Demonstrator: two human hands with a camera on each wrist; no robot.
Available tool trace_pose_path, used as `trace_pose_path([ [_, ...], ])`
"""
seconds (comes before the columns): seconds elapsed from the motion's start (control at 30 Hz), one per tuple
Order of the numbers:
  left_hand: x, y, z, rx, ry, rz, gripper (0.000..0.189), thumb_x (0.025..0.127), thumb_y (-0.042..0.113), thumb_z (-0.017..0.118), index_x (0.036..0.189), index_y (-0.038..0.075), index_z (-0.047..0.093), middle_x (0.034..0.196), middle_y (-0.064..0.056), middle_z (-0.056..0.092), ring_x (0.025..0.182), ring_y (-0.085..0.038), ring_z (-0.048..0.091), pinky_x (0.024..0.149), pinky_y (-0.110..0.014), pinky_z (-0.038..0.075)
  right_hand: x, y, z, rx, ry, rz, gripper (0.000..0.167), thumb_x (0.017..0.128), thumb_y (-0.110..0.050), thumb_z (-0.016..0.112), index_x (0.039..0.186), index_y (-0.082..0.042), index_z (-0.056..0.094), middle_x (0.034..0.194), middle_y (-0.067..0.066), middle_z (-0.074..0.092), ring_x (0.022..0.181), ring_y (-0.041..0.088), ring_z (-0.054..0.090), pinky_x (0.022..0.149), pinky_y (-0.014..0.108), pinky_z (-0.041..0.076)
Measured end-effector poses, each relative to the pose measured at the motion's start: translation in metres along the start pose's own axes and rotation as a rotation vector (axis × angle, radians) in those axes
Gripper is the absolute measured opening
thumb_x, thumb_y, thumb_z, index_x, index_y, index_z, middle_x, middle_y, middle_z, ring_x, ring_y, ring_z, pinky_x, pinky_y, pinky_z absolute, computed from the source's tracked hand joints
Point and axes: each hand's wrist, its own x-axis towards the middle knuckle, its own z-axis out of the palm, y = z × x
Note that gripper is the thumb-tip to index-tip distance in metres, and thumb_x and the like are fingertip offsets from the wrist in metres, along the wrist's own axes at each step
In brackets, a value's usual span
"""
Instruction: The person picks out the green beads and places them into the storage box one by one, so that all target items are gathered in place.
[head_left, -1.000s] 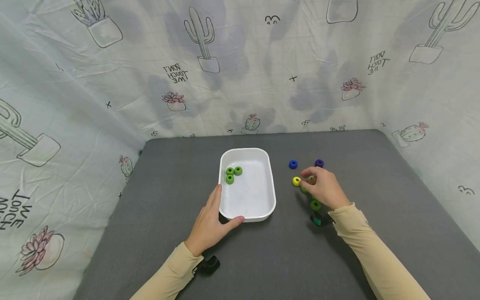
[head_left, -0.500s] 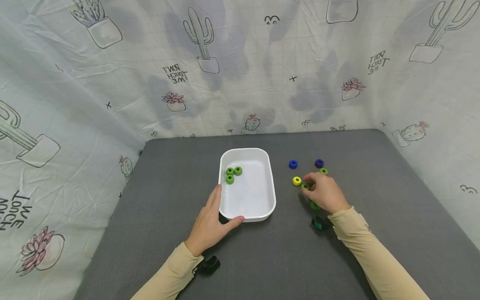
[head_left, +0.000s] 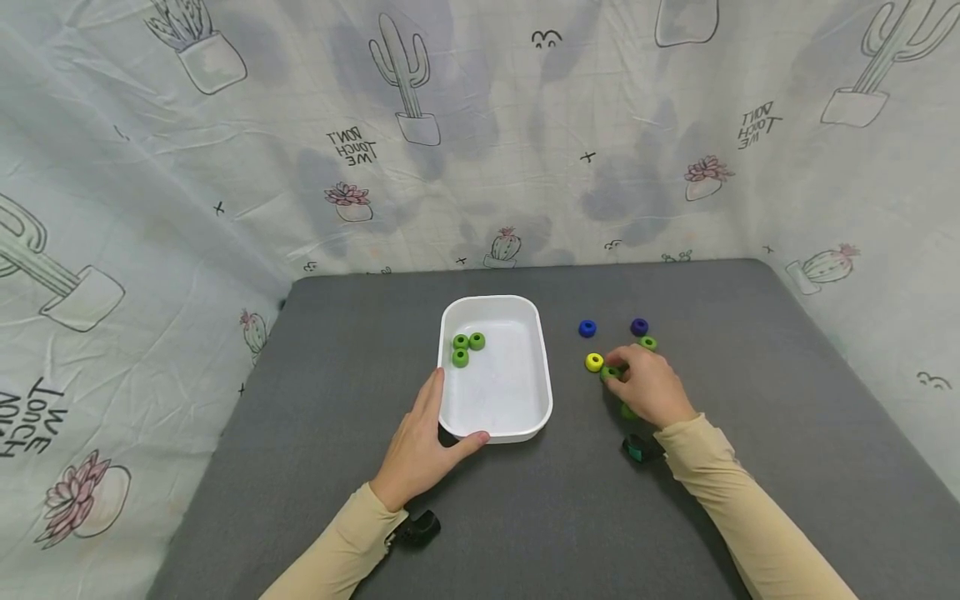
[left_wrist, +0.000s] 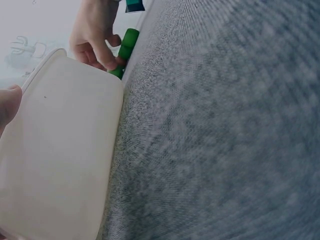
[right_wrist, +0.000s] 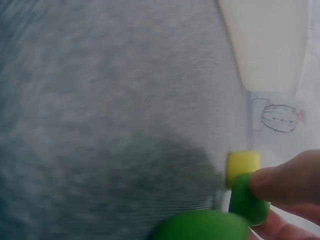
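- The patterned cloth [head_left: 480,200], printed with potted cacti and lettering, forms the backdrop behind the worktop and at both sides.
- The grey worktop [head_left: 525,525] carries the tray and the loose beads.
- The white tray [head_left: 501,396] sits flat near the middle, its longer sides running away from the person.
- Two tan sleeves, the left sleeve [head_left: 341,546] and the right sleeve [head_left: 742,500], reach in from the near edge.
- The hands are well apart. The left hand [head_left: 418,454] is spread round the tray's near left corner, thumb at the near rim and fingers along the left wall, seemingly to steady it.
- The right hand [head_left: 651,387] pinches a bead between thumb and fingers, to the right of the tray.
- Dark wrist units show below both hands, the left unit [head_left: 420,530] and the right unit [head_left: 636,450].
- Three green beads [head_left: 461,358] lie close together in the tray, towards its left wall.
- The pinched green bead [right_wrist: 244,202] is just beside the yellow bead [right_wrist: 242,162]; whether they touch cannot be told. The step in hand appears to be securing this bead; the next move calls for a firm pinch and a lift that spares the yellow neighbour.
- Also loose there: a blue bead [head_left: 587,328], a purple bead [head_left: 639,327], a far green bead [head_left: 648,343] and a partly hidden near green bead [head_left: 627,412].
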Motion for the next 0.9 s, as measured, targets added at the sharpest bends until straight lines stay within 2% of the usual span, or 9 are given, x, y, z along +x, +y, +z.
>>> trace_pose_path([
  [0.3, 0.000, 0.000, 0.000, 0.007, 0.003, 0.005, 0.117, 0.087, 0.066, 0.075, 0.168, 0.008, 0.014, 0.174, -0.010, 0.020, 0.150, -0.037, 0.040, 0.112, -0.061, 0.042, 0.004, -0.009, -0.008, 0.067, 0.047, -0.082, 0.028, 0.093, -0.010, 0.072, 0.119, -0.001, 0.072, 0.115, 0.018, 0.066, 0.089, 0.029, 0.070, 0.073, 0.043, 0.056],
  [0.47, 0.000, 0.000, 0.000, 0.012, 0.006, 0.010, 0.117, 0.087, 0.065, 0.075, 0.168, 0.007, 0.014, 0.174, -0.011, 0.020, 0.151, -0.036, 0.040, 0.112, -0.060, 0.042, 0.009, -0.019, -0.010, 0.106, 0.071, -0.119, 0.028, 0.092, -0.010, 0.072, 0.119, -0.002, 0.072, 0.111, 0.013, 0.066, 0.086, 0.025, 0.070, 0.072, 0.038, 0.054],
  [0.7, -0.001, 0.000, -0.001, 0.006, 0.003, 0.004, 0.116, 0.087, 0.064, 0.075, 0.168, 0.007, 0.014, 0.174, -0.010, 0.020, 0.151, -0.036, 0.039, 0.113, -0.060, 0.041, 0.015, -0.038, -0.009, 0.164, 0.063, -0.168, 0.026, 0.093, -0.007, 0.070, 0.118, -0.001, 0.072, 0.108, 0.013, 0.064, 0.086, 0.024, 0.068, 0.072, 0.036, 0.053],
  [0.9, -0.001, 0.001, 0.000, 0.004, -0.004, -0.002, 0.116, 0.087, 0.065, 0.074, 0.168, 0.008, 0.014, 0.174, -0.009, 0.019, 0.151, -0.036, 0.039, 0.113, -0.061, 0.041, 0.022, -0.052, -0.006, 0.214, 0.066, -0.223, 0.022, 0.091, -0.006, 0.072, 0.113, -0.006, 0.073, 0.107, 0.009, 0.065, 0.088, 0.022, 0.068, 0.073, 0.034, 0.052],
])
